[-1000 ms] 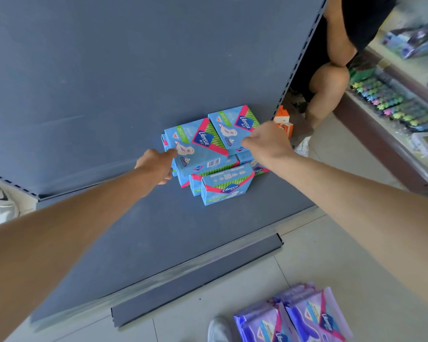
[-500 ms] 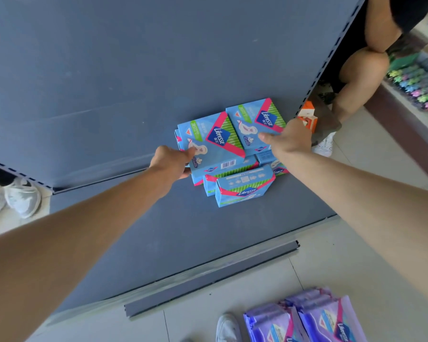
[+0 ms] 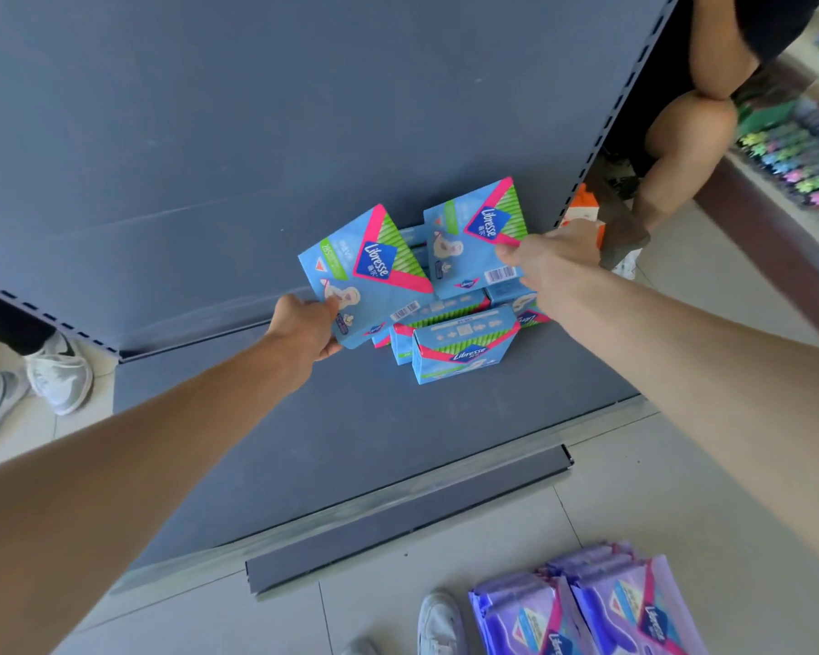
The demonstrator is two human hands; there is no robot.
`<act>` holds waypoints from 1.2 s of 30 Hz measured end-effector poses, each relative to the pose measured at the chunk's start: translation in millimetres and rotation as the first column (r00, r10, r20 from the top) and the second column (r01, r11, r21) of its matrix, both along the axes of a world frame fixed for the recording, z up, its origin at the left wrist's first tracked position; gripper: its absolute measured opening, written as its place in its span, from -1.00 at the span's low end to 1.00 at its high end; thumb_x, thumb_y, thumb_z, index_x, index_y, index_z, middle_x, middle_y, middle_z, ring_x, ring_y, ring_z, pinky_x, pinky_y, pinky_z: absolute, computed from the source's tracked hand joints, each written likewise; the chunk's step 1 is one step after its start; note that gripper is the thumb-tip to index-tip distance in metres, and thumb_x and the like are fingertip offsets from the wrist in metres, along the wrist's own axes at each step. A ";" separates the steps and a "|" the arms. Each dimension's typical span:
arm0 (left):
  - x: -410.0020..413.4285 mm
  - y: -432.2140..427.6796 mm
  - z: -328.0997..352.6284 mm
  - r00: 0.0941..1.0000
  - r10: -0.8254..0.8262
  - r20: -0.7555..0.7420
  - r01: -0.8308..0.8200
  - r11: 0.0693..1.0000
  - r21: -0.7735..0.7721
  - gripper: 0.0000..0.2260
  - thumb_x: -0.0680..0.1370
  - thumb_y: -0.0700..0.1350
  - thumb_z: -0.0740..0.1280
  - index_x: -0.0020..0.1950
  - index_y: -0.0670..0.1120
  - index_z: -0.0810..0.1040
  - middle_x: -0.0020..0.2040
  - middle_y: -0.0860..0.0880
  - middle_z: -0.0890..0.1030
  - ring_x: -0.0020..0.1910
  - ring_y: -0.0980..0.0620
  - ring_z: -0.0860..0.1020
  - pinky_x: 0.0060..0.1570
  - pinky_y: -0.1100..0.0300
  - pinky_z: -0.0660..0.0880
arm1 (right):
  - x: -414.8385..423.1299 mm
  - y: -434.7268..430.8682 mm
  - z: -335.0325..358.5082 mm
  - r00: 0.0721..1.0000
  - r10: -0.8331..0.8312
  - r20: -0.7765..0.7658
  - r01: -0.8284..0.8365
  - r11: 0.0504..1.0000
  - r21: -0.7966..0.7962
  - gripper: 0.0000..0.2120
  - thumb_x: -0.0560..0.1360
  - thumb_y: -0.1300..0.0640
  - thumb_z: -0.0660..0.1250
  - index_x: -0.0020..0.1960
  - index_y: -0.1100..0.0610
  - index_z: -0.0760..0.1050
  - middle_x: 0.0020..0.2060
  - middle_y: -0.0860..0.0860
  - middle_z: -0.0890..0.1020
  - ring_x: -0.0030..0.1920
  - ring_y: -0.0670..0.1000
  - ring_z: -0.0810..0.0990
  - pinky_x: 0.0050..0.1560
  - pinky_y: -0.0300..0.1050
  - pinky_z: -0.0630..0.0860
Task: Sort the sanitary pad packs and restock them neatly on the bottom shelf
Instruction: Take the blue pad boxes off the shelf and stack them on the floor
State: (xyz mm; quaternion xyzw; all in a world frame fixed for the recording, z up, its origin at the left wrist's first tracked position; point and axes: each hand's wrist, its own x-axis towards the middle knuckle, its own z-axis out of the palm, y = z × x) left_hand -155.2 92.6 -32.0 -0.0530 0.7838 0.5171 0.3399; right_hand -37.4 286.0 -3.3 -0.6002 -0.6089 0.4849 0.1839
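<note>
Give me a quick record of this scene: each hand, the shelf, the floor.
Left hand: grips left blue pack by its lower corner
Right hand: grips right blue pack by its side edge
Bottom shelf: other blue packs lie piled beneath those two
Floor: purple packs stacked, near a white shoe

Your grey shelf point(image 3: 351, 442) carries a small heap of blue packs point(image 3: 462, 349) near its back right corner. They lie flat and pressed against each other, the front one showing you its long side. On the tile floor point(image 3: 634, 512), just in front of the shelf, a loose grey strip point(image 3: 407, 517) lies along its front edge. Farther out from the shelf, purple packs point(image 3: 587, 607) lie stacked on the tiles.
</note>
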 end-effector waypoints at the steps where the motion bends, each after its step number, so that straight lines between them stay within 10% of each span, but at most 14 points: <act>1: 1.0 -1.6 2.4 1.000 0.002 0.004 -0.002 1.000 0.015 -0.85 0.61 -0.10 0.26 0.08 -0.17 0.52 -0.02 -0.09 0.58 -0.20 0.01 0.59 -0.42 0.27 0.57 | 0.1 -3.4 2.4 0.999 -0.004 -0.045 0.002 0.999 -0.049 -0.57 0.34 0.17 0.54 0.13 0.27 0.48 0.03 0.14 0.63 -0.06 0.11 0.62 0.00 0.01 0.61; 6: 9.0 4.4 18.2 0.996 -0.080 0.025 0.078 0.994 0.078 -0.84 0.62 -0.12 0.24 0.07 -0.20 0.50 0.05 -0.15 0.59 -0.05 -0.10 0.59 -0.12 0.14 0.57 | 2.8 -20.7 10.5 0.968 0.043 -0.245 -0.086 0.982 -0.166 -0.81 0.39 0.33 0.44 -0.06 0.17 0.50 -0.20 0.06 0.61 -0.03 0.12 0.63 0.06 0.12 0.60; 22: 46.8 35.3 35.3 0.976 -0.095 0.195 0.043 0.966 0.256 -0.88 0.63 -0.16 0.20 -0.09 -0.12 0.45 -0.15 0.00 0.54 -0.21 0.08 0.54 -0.21 0.26 0.50 | 35.3 -30.6 8.9 0.803 -0.105 -0.587 -0.215 0.867 -0.450 -0.92 0.52 0.08 0.33 -0.13 0.07 0.50 -0.24 0.01 0.62 -0.20 -0.02 0.61 -0.12 -0.14 0.53; 28: 58.8 40.0 30.1 0.984 -0.105 0.145 0.069 0.969 0.237 -0.87 0.62 -0.18 0.23 -0.12 -0.08 0.46 -0.03 -0.04 0.54 -0.09 0.04 0.51 -0.08 0.22 0.48 | 31.4 -41.6 8.9 0.867 0.038 -0.496 -0.209 0.933 -0.293 -0.45 0.24 0.08 0.59 0.15 0.11 0.45 -0.01 0.03 0.67 -0.04 0.01 0.66 -0.10 -0.10 0.53; 36: 58.9 33.9 37.1 0.972 -0.154 0.176 0.103 0.958 0.267 -0.90 0.55 -0.11 0.35 -0.03 -0.13 0.54 0.01 -0.09 0.57 -0.08 0.02 0.55 0.00 0.23 0.52 | 37.0 -32.1 9.0 0.881 0.075 -0.467 -0.204 0.951 -0.231 -0.62 0.22 0.18 0.60 -0.05 0.16 0.52 -0.11 0.08 0.70 -0.20 0.04 0.68 -0.19 -0.12 0.60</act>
